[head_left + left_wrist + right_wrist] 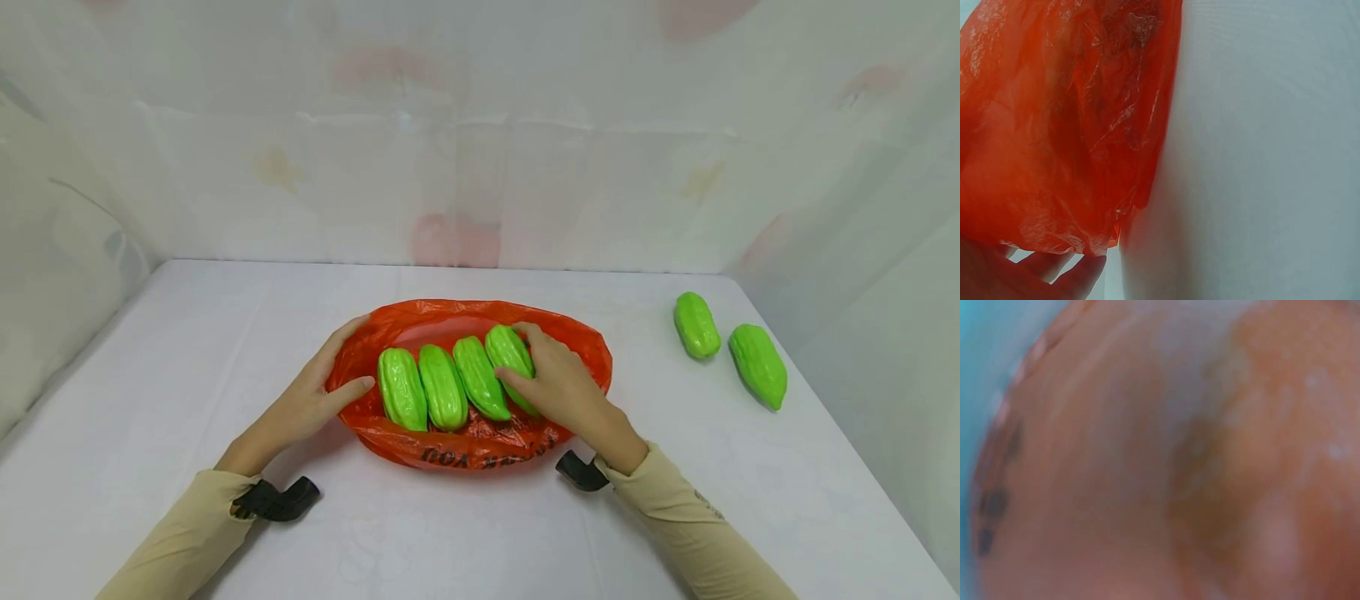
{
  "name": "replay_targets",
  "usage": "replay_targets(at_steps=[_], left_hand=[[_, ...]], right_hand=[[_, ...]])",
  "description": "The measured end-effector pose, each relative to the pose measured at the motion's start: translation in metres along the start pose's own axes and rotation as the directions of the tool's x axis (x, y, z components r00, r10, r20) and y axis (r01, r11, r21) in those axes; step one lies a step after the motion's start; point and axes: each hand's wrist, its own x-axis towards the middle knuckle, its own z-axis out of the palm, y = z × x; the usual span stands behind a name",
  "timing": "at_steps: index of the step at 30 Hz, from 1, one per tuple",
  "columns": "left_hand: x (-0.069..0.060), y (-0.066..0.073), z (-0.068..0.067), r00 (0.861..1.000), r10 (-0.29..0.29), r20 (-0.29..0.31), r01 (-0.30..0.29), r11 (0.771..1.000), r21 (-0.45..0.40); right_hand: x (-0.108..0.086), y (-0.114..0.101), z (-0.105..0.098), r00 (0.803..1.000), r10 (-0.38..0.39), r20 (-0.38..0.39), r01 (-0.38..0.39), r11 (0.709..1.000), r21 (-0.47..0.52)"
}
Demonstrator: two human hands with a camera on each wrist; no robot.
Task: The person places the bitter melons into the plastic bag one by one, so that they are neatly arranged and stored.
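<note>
A red plastic bag (390, 442) lies with its mouth spread wide at the middle of the table, dark lettering along its front. Inside, several bright green ridged gourds stand side by side, among them a left one (402, 388). My right hand (558, 383) reaches over the bag's right rim and grips the rightmost gourd (504, 346), thumb on its left and fingers at its far end. At the left rim my left hand (318, 392) holds the bag, thumb over the opening; in the left wrist view its fingers (1079, 278) touch the bag's outside. Blurred bag plastic (1116, 456) fills the right wrist view.
Two more green ridged gourds lie on the table's right side, one farther back (697, 325) and one nearer the right edge (759, 365). A white cloth covers the table (450, 533). Pale patterned curtains (562, 183) hang behind and at both sides.
</note>
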Motion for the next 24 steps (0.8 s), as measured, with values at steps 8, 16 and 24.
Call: replay_targets(at_steps=[8, 16, 24], left_hand=[[0.0005, 0.0023, 0.0003, 1.0, -0.001, -0.001, 0.001, 1.0, 0.002], [0.0006, 0.0028, 0.0001, 1.0, -0.002, 0.0, 0.002, 1.0, -0.003], [0.0008, 0.0033, 0.0005, 1.0, 0.004, -0.004, -0.004, 1.0, 0.001]], right_hand=[[-0.0006, 0.0003, -0.0011, 1.0, 0.025, 0.019, -0.025, 0.999, -0.039], [-0.0006, 0.0005, -0.0071, 0.996, 0.042, 0.083, -0.036, 0.997, -0.067], [-0.0006, 0.0023, -0.0085, 0.991, 0.047, 0.122, -0.039, 0.997, -0.067]])
